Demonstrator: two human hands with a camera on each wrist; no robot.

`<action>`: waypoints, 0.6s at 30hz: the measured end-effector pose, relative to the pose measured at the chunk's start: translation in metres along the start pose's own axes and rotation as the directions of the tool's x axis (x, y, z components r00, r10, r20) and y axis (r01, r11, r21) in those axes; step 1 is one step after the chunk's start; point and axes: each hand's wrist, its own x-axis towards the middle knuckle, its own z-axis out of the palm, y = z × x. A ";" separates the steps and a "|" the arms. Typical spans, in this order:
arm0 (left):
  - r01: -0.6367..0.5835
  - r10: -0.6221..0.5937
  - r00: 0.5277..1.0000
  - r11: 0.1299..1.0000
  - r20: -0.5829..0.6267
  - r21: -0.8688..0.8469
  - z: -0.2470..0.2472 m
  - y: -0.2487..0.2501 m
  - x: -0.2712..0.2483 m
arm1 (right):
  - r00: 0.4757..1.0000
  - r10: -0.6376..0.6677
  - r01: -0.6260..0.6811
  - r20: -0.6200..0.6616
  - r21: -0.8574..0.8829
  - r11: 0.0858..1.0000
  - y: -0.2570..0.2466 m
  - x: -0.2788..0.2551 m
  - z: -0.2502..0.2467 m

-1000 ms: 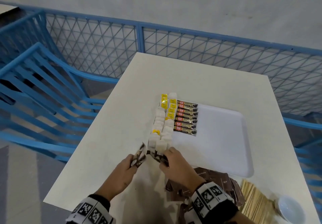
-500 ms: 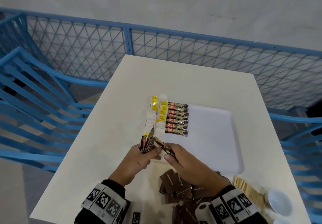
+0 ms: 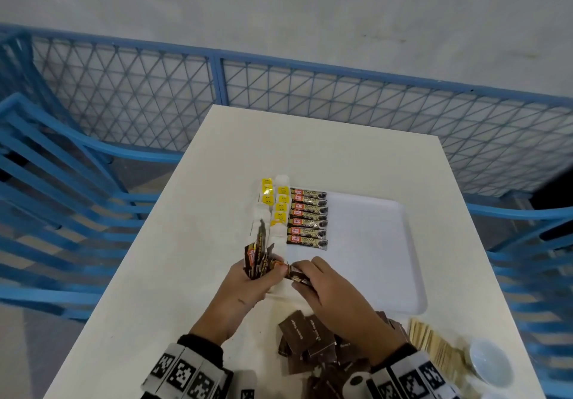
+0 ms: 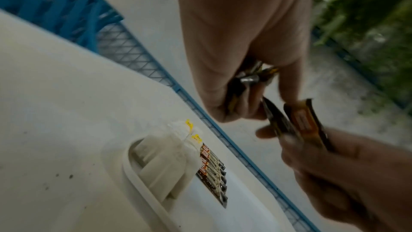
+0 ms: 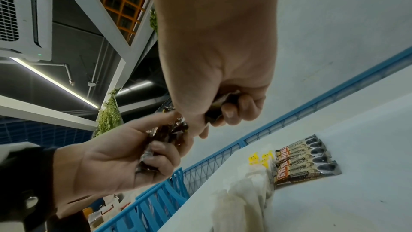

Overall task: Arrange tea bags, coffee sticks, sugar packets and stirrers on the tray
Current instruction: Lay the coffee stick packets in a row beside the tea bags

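White tray [image 3: 372, 259] holds tea bags [image 3: 277, 212], coffee sticks [image 3: 308, 220] — both hands' fingers [image 3: 305, 266] clamped on more sticks [image 3: 257, 257].

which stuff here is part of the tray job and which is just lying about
Job: tray, tea bags, coffee sticks laid on it, more sticks in left hand and right hand, brown sugar packets, wooden stirrers.

Lying about: small white bowl, blue railing.

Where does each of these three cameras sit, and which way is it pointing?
Head: worn on the head, looking down at the table; left hand and right hand show.
Left wrist: on the left wrist, looking along that hand toward the tray.
Right wrist: on the right wrist, looking along that hand.
All three share both hands and the laid-out coffee sticks.
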 end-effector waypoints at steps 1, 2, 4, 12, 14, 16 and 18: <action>-0.018 0.020 0.999 0.999 -0.038 0.049 0.001 -0.001 0.000 | 1.000 0.009 -0.010 0.021 0.072 0.997 -0.003 0.000 -0.001; -0.016 0.020 0.997 0.999 -0.073 0.045 0.001 -0.002 0.001 | 0.999 0.035 -0.042 0.039 0.181 0.983 -0.005 -0.001 -0.002; 0.008 -0.015 0.992 0.999 -0.129 -0.054 0.000 -0.002 0.001 | 0.994 0.101 -0.108 0.039 0.460 0.881 -0.010 -0.001 -0.007; -0.016 -0.003 0.993 0.988 -0.122 -0.156 0.001 0.008 -0.005 | 0.942 0.332 -0.242 0.058 0.802 0.546 -0.006 -0.003 -0.015; -0.021 0.006 0.993 0.993 -0.121 -0.119 0.002 0.005 -0.005 | 0.930 0.367 -0.208 0.012 0.840 0.501 -0.002 -0.001 -0.015; -0.028 0.022 0.993 0.998 -0.114 -0.057 0.005 0.003 -0.007 | 0.939 0.345 -0.144 -0.014 0.893 0.427 0.000 0.001 -0.015; -0.050 0.051 0.995 0.999 -0.088 0.020 0.007 0.002 -0.008 | 0.940 0.339 -0.106 -0.032 0.918 0.382 0.001 0.001 -0.017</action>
